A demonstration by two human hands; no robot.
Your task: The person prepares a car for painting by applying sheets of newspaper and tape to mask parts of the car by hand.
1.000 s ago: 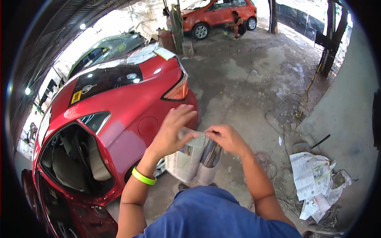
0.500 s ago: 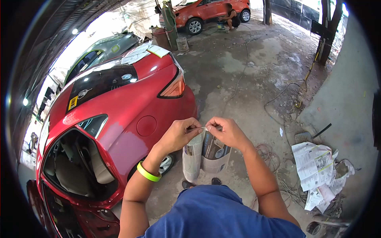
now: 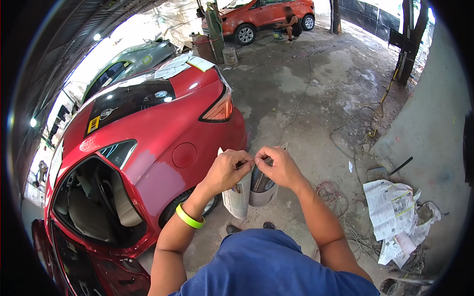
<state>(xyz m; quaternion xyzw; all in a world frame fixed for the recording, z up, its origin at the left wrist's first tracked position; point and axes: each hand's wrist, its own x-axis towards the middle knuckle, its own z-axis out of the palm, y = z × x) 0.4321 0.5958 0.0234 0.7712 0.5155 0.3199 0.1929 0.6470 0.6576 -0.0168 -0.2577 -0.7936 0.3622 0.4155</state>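
A sheet of newspaper (image 3: 236, 201) hangs curled below my two hands, its lower edge bowed into a loose roll. My left hand (image 3: 228, 170), with a yellow-green wristband (image 3: 189, 217) behind it, pinches the paper's edge between thumb and fingertips. Right beside it, my right hand (image 3: 279, 168) pinches the same edge, and the fingertips of both hands nearly touch. Some of the sheet is hidden behind my hands. To the left stands a red car (image 3: 163, 138) with a side door open and a dull patch on its rear panel.
More newspaper (image 3: 392, 212) lies on the floor at right, near tangled hoses (image 3: 353, 232) and a dustpan-like tool (image 3: 379, 173). Paper sheets (image 3: 173, 66) cover part of the red car. Farther back, a person (image 3: 291, 24) crouches beside an orange car (image 3: 266, 18); a green gas cylinder (image 3: 215, 34) stands nearby.
The newspaper has swung and risen between my hands, and its upper corners now show above them. Both hands keep their pinch at nearly the same spot. The view has shifted slightly.
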